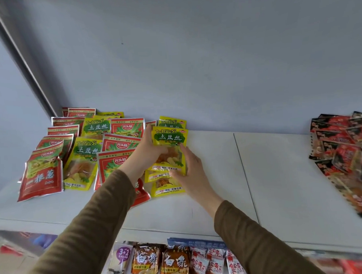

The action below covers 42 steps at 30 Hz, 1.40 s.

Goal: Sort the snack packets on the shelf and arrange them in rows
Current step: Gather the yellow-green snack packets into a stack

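Ok, both hands are on the top yellow packet (169, 137), mid-left on the white shelf (220, 176), where it overlaps a short column of matching yellow packets (168, 190). Left hand (149, 153): fingers curled round its left edge, thumb on the front. Right hand (191, 167): fingers straight, touching its right edge. Red packets (41, 177) are rowed to the left, red-black packets (344, 149) heaped far right.

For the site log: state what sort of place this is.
Most likely a small grocery shop: a white display shelf holds many identical yellow packets and red packets, and the tier below carries noodle packs behind a blue label strip.
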Each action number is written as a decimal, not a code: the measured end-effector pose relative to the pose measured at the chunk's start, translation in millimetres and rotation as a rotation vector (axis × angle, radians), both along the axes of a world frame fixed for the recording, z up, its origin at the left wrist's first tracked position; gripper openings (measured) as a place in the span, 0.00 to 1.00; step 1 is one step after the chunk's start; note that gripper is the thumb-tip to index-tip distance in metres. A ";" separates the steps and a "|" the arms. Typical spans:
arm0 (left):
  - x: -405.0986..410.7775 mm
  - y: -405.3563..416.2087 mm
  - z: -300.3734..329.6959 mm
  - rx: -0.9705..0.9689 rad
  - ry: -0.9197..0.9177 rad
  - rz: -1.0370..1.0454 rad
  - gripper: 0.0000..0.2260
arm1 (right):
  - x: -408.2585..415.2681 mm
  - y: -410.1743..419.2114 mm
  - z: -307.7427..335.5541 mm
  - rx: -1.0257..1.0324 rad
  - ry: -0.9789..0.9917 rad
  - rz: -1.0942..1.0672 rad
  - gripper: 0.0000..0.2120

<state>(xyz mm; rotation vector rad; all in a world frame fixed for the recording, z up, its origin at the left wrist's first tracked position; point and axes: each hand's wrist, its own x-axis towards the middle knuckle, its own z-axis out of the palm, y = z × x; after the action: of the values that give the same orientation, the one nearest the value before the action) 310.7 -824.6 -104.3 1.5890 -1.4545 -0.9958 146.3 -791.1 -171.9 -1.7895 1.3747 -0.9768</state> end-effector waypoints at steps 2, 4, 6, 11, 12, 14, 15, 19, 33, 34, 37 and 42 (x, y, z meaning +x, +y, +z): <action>0.2 4.7 0.6 0.013 0.004 -0.012 0.44 | 0.1 3.1 -2.0 -0.015 0.110 0.023 0.44; 0.3 8.7 0.5 0.046 0.032 -0.021 0.44 | 0.8 4.0 -6.1 -0.040 0.256 0.068 0.47; -0.3 13.0 1.2 0.091 0.077 -0.034 0.42 | 3.4 4.0 -10.8 -0.069 0.371 0.075 0.49; -3.2 12.4 4.5 0.085 0.044 -0.082 0.29 | 14.3 -4.9 -10.7 -0.140 0.460 -0.047 0.44; -4.3 12.2 6.6 0.091 0.015 -0.088 0.32 | 17.0 -8.2 -8.8 -0.155 0.489 -0.060 0.43; -5.6 10.9 10.1 0.095 -0.073 -0.063 0.37 | 23.2 -14.7 -5.0 -0.196 0.569 -0.080 0.42; -6.1 10.5 10.3 0.089 -0.098 -0.054 0.37 | 26.3 -17.2 -3.4 -0.224 0.607 -0.094 0.41; -4.7 11.6 10.2 0.073 -0.141 -0.045 0.37 | 31.9 -18.4 -0.7 -0.317 0.673 -0.124 0.39; 8.2 18.4 12.1 -0.131 -0.171 -0.064 0.31 | -0.7 16.5 4.6 -0.349 0.538 -0.021 0.41; 6.0 19.7 12.4 -0.158 -0.185 -0.056 0.31 | -4.5 17.8 7.9 -0.347 0.503 -0.033 0.41; -3.5 24.6 15.9 -0.219 -0.214 -0.049 0.31 | -19.6 20.9 18.1 -0.363 0.411 -0.075 0.36; -31.9 34.9 24.2 -0.335 -0.336 -0.034 0.29 | -54.4 20.4 32.0 -0.347 0.359 -0.164 0.34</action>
<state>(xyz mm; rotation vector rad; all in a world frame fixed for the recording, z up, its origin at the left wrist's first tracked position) 278.8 -789.7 -80.1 1.5326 -1.7722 -0.4800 91.8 -770.7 -139.9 -2.2216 1.6713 -1.0671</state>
